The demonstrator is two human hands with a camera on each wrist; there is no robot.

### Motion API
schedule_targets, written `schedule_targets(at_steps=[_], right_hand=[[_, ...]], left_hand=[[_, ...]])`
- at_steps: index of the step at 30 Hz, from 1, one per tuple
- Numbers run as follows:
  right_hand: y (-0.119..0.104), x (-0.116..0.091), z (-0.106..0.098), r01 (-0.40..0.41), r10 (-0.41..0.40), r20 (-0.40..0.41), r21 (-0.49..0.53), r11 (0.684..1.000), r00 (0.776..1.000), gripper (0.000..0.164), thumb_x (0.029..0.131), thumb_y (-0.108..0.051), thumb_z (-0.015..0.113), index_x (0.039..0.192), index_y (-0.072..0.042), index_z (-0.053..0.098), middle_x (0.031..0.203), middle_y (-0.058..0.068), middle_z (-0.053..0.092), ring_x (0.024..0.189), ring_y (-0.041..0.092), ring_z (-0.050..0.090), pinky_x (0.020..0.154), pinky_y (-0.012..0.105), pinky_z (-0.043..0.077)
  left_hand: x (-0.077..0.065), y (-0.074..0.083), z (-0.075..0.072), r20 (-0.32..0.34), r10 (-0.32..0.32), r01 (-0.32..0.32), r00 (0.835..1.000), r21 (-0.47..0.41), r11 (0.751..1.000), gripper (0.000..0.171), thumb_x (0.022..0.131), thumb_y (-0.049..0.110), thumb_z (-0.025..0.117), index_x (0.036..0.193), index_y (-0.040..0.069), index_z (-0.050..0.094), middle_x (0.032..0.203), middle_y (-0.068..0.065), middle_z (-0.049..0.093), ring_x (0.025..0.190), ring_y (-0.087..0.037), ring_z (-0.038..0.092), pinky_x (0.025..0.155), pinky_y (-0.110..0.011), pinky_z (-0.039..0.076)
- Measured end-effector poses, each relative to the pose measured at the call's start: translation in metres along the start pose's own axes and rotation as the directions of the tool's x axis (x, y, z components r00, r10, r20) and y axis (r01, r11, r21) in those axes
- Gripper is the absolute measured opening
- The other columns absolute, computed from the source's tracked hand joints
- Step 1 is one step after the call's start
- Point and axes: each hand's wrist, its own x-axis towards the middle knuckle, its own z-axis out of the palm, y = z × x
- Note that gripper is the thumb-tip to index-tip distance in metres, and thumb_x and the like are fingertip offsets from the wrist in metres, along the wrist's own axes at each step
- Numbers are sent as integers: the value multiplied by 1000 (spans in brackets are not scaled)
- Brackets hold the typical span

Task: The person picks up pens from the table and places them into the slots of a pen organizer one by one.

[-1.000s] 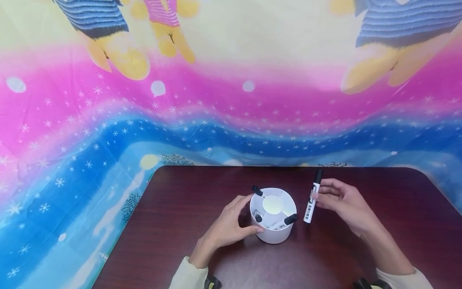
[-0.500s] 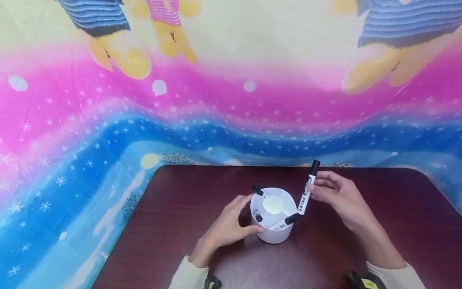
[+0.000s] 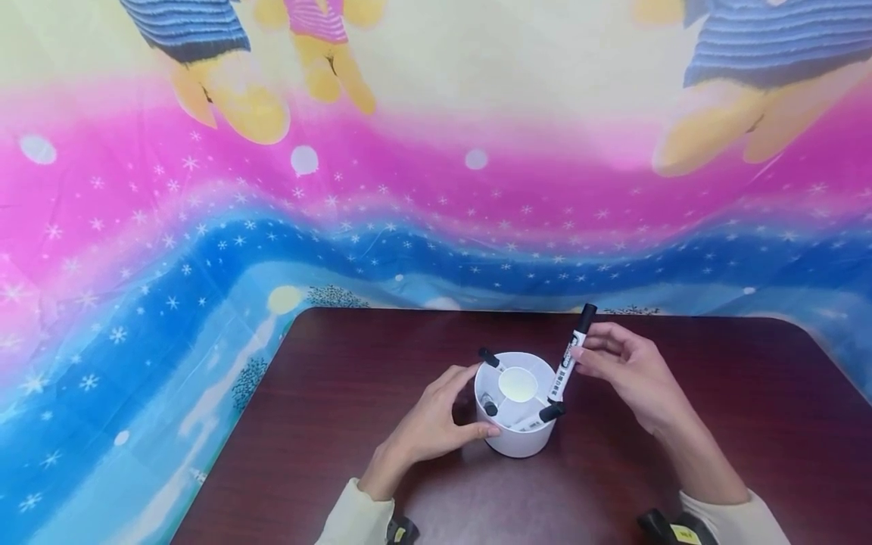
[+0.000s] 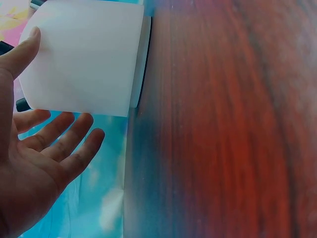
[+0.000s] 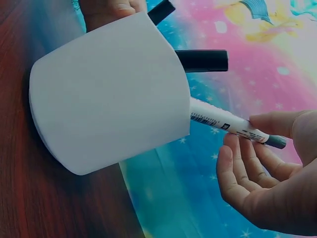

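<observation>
A round white pen holder [image 3: 521,443] stands on the table, with several black-capped markers leaning in its compartments around a round centre. My left hand [image 3: 436,424] holds it from the left, thumb at the front and fingers at the far side. In the left wrist view the thumb lies against the white wall [image 4: 86,59]. My right hand [image 3: 630,371] pinches a whiteboard marker [image 3: 567,363], white with a black cap on top, between thumb and fingers. The marker tilts at the holder's right rim; in the right wrist view, the rim hides its lower end.
The dark reddish-brown table [image 3: 327,424] has rounded back corners. Behind it hangs a colourful cloth [image 3: 436,197] with bears and snowflakes. Another marker's black cap [image 3: 552,411] sticks out over the holder's right rim, close below the held marker.
My right hand has moved left with the marker, from beside the pen holder to its right rim, and the marker leans more. The left hand and the holder have stayed put.
</observation>
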Motion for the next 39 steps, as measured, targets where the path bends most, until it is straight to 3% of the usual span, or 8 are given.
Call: schedule_targets(at_steps=[5, 11, 22, 30, 39], right_hand=[[2, 1, 6, -10, 10, -7, -47, 999, 1000, 47, 102, -12, 74, 140, 9, 55, 107, -10, 71, 95, 3, 75, 86, 24, 64], [6, 2, 9, -17, 16, -20, -79, 997, 1000, 51, 103, -17, 74, 142, 9, 55, 108, -6, 70, 95, 1, 74, 86, 25, 65], [10, 2, 12, -28, 27, -11, -85, 996, 1000, 46, 102, -11, 73, 138, 10, 54, 108, 1, 69, 93, 1, 73, 83, 25, 65], [14, 1, 16, -35, 35, 1, -143, 989, 999, 47, 102, -14, 75, 140, 8, 57, 116, 17, 70, 93, 1, 72, 82, 24, 64], [16, 2, 19, -37, 40, 13, -191, 981, 999, 46, 102, -17, 76, 139, 4, 61, 119, 21, 71, 94, 12, 74, 79, 27, 64]], left_hand=[[0, -1, 0, 0, 3, -3, 1000, -4, 1000, 92, 84, 47, 91, 162, 31, 46, 141, 9, 61, 133, -9, 58, 115, -38, 52], [0, -1, -1, -3, 8, -8, 1000, -2, 1000, 92, 84, 48, 91, 163, 32, 46, 141, 9, 61, 133, -9, 57, 116, -39, 51], [0, -1, 0, 5, 2, -2, 1000, -11, 1000, 92, 84, 48, 91, 163, 33, 45, 142, 10, 61, 134, -9, 57, 117, -40, 51], [0, -1, 0, 11, -9, 9, 1000, -23, 1000, 92, 85, 50, 90, 163, 34, 44, 140, 10, 61, 133, -9, 57, 117, -41, 50], [0, -1, 1, 9, -13, 13, 1000, -23, 1000, 92, 85, 51, 90, 163, 33, 44, 139, 10, 61, 133, -9, 57, 117, -42, 51]])
